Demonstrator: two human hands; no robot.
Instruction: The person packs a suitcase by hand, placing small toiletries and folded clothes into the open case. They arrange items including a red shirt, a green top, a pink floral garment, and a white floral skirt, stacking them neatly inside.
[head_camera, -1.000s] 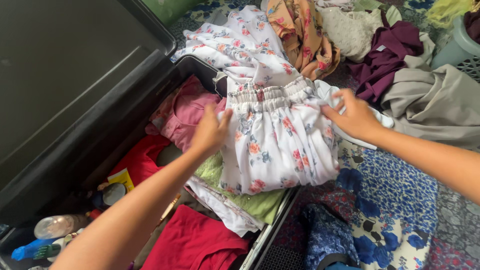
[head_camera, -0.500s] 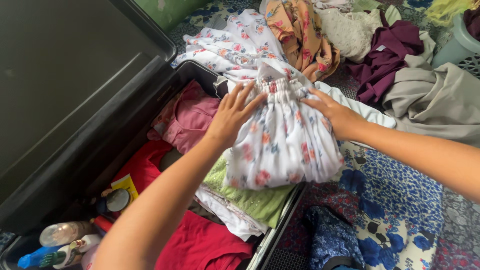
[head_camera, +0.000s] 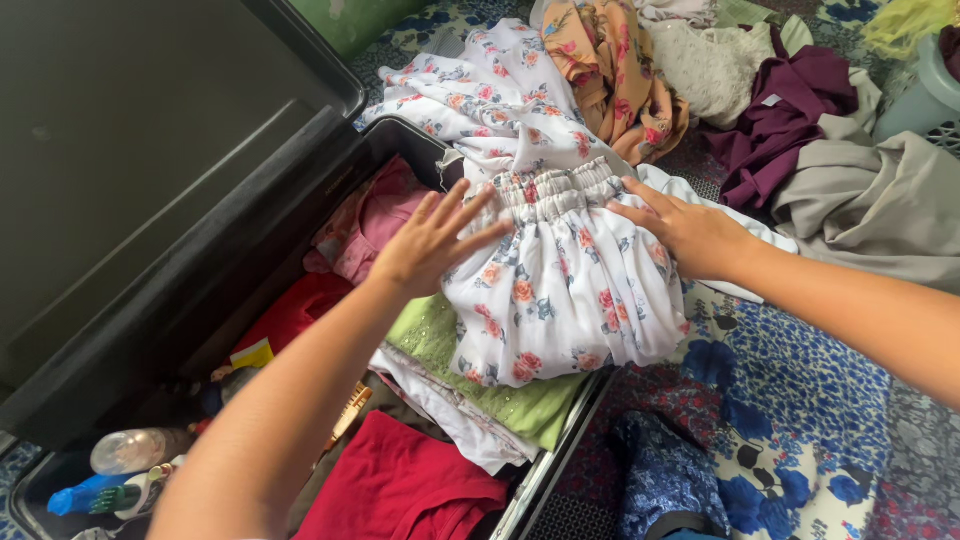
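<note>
A folded white garment with pink flowers (head_camera: 560, 290) lies on the clothes stacked in an open black suitcase (head_camera: 200, 260). My left hand (head_camera: 432, 243) rests flat on its left side, fingers spread, near the gathered waistband. My right hand (head_camera: 685, 233) presses flat on its right side. Neither hand grips the cloth. Under the garment lie a light green piece (head_camera: 500, 395), a white piece (head_camera: 450, 415), a pink top (head_camera: 375, 225) and red clothes (head_camera: 395, 485).
The suitcase lid (head_camera: 130, 130) stands open at left. Bottles (head_camera: 125, 450) lie in the near-left corner of the case. Behind it lie loose clothes: another white floral piece (head_camera: 480, 90), orange floral (head_camera: 610, 70), maroon (head_camera: 780, 120), grey (head_camera: 880, 210). A basket (head_camera: 925, 90) stands far right.
Both hands have moved from the garment's outer edges onto its top and now lie flat on it. The bundle has settled lower on the stack in the case.
</note>
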